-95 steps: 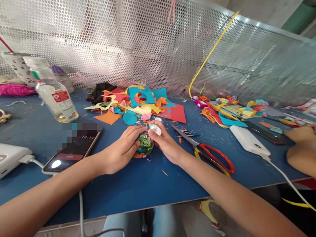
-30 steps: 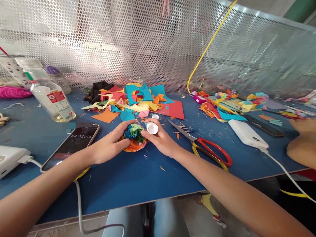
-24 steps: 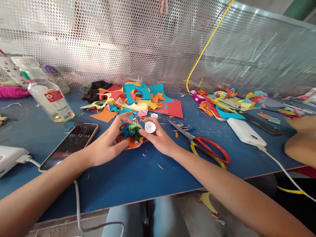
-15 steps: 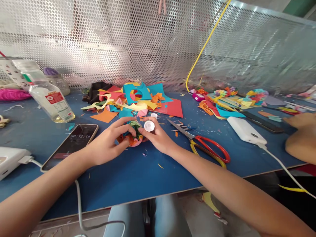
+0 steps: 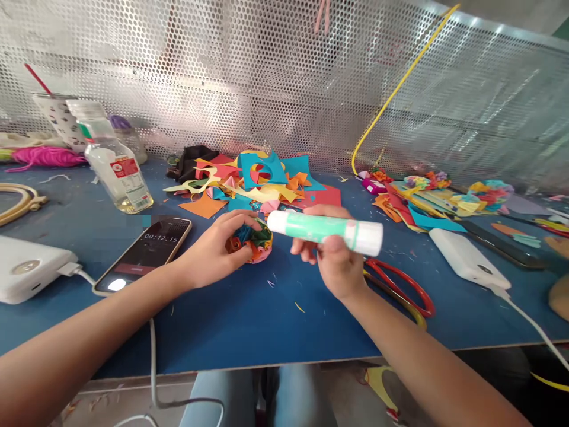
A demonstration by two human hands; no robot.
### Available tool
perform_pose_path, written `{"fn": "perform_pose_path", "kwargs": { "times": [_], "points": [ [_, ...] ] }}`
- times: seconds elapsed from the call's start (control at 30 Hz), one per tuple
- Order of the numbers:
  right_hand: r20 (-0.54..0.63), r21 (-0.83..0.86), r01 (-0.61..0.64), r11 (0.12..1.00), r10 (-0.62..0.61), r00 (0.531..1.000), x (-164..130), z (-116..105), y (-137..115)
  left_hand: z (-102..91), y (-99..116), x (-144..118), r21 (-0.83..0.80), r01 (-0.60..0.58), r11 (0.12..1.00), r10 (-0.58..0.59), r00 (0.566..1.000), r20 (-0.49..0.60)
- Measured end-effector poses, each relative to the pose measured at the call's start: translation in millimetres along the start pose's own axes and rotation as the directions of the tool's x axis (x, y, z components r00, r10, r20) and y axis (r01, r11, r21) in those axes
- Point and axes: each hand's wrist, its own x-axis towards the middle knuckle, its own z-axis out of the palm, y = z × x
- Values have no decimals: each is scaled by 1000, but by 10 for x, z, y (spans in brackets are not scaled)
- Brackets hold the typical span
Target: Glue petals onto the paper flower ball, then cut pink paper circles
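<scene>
My left hand (image 5: 212, 255) rests on the blue table (image 5: 249, 320) and holds a small multicoloured paper flower (image 5: 252, 240) of orange, teal, green and pink folds. My right hand (image 5: 334, 261) is raised just right of it, gripping a white and green glue stick (image 5: 324, 230) that lies crosswise, its open end pointing left toward the flower. A pile of coloured paper scraps (image 5: 249, 184) lies just behind both hands.
Red-handled scissors (image 5: 400, 290) lie right of my right hand. A phone (image 5: 144, 252) with a cable and a white power bank (image 5: 26, 276) sit at left, a clear bottle (image 5: 116, 169) behind. Another power bank (image 5: 469, 267), paper flowers (image 5: 444, 193) and another person's hand (image 5: 560, 296) are at right. Perforated metal screen (image 5: 284, 77) behind.
My right hand lifted away from the flower and turned the glue stick sideways, so its full length shows. My left hand keeps hold of the flower. The view shifted slightly.
</scene>
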Motion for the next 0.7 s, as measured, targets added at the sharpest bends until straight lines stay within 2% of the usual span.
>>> {"fn": "perform_pose_path", "kwargs": {
  "times": [0.07,0.13,0.27,0.47,0.57,0.7],
  "points": [
    [130,-9,-33,999,33,991,-27,44,49,6,6,0,-11,-5,1000,5,1000,-10],
    [202,-28,-59,998,64,977,-38,65,99,5,4,-5,-21,-6,1000,6,1000,-14],
    [193,-149,-92,985,121,974,-29,56,151,-1,-25,-15,-14,-20,1000,19,1000,-14],
    [242,-395,125,910,-28,970,-19,76,110,14,-57,-30,55,-55,997,55,998,0],
    [203,-366,29,930,49,978,-17,109,134,53,-92,-24,131,-84,988,85,996,-5],
    [175,-94,-200,975,214,961,4,146,237,124,-179,-4,180,-93,979,100,995,-29]
  ]
}}
